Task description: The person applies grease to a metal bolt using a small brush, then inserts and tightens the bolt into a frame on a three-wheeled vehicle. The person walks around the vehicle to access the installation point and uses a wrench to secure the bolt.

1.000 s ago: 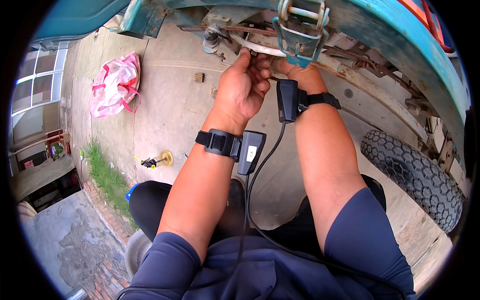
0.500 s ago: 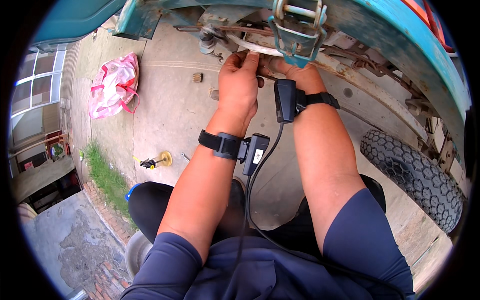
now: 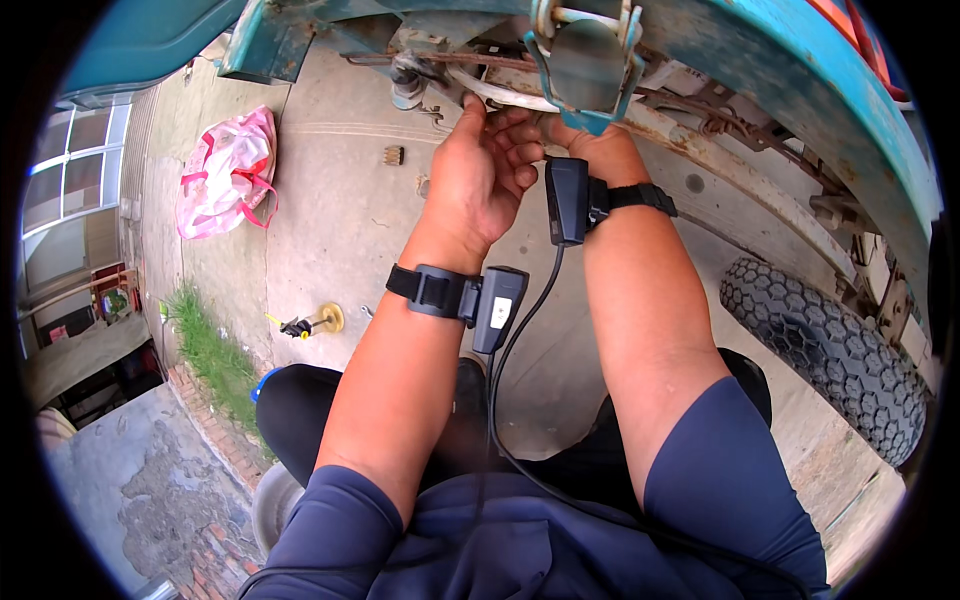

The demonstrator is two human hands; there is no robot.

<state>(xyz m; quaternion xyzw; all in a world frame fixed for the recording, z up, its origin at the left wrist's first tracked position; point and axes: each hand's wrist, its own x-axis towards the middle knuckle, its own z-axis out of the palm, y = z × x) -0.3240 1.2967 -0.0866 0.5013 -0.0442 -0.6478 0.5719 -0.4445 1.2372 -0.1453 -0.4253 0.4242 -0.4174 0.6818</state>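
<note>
My left hand is beneath a white curved rod under the teal metal frame of a vehicle. Its palm is turned partly up, with the thumb apart from the loosely curled fingers, and nothing shows in it. Beside it, my right hand reaches under the rod, close to a hanging teal shackle. The right fingers are mostly hidden, so their grip does not show. Left of the rod is a greasy metal joint.
A treaded tire stands at the right. On the concrete lie a pink and white bag, a small ribbed metal piece and a yellow round-based object with a black top. Grass grows at the left.
My left hand has turned its palm upward and its thumb has moved left, away from the fingers. The right hand stays almost in place. The shackle has shifted slightly left.
</note>
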